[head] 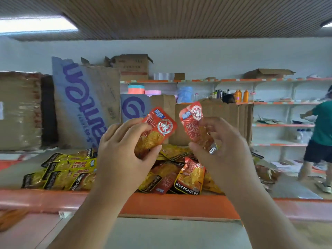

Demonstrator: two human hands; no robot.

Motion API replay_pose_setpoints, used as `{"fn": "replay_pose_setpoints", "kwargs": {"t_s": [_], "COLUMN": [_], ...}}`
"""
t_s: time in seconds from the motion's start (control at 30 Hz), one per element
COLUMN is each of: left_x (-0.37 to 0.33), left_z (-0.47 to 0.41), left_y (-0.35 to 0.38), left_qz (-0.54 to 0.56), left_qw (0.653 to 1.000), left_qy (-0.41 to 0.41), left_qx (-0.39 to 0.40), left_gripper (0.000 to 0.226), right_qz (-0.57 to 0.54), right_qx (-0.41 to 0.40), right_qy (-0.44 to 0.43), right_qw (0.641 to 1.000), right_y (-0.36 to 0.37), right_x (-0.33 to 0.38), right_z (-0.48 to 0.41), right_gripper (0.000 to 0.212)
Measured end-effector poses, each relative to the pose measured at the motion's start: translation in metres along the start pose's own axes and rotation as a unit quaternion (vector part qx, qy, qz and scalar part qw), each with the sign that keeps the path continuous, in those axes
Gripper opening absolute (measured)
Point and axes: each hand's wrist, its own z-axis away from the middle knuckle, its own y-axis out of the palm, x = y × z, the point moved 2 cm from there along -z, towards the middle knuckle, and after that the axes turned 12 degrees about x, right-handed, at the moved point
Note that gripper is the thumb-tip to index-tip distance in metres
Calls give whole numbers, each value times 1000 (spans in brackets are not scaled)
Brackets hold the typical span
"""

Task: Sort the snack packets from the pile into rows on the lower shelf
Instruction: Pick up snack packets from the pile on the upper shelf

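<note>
A: Right, you're mid-sort: shelf (179, 203) under your hands, pile (181, 169) just beneath them, yellow row (68, 173) off beyond your left hand (122, 151).

B: That hand pinches a red packet (158, 130), your right hand (226, 150) a second red packet (195, 123), both above the pile. Next, probably: lay both down as a red row.

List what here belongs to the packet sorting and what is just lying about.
Job:
left hand gripping left red packet
right hand gripping right red packet
packet pile
yellow packets laid out at left
orange-edged shelf

Lying about:
cardboard boxes
orange bottles
person in green shirt
</note>
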Motion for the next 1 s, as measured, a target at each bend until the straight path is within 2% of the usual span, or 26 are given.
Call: {"fn": "replay_pose_setpoints", "kwargs": {"t_s": [0.2,0.37,0.67,0.77,1.0], "left_x": [38,75,165,201,264], "left_z": [27,54,113,134,179], "left_y": [-65,-137,-271,-313,-392], "left_qz": [-84,-159,-240,-245,-250], "left_qw": [996,983,955,950,938], "left_qy": [-37,-88,-170,-188,-239], "left_qx": [-8,-27,-24,-39,-15], "left_gripper": [50,47,51,48,48], "right_qz": [-89,-126,-226,-251,-312], "right_qx": [55,90,141,155,174], "right_qy": [-54,-104,-157,-164,-174], "right_qw": [993,982,951,941,918], "right_y": [59,117,244,291,379], "right_x": [29,80,215,264,367], "right_z": [-16,-23,-32,-34,-29], "right_gripper": [44,51,54,58,62]}}
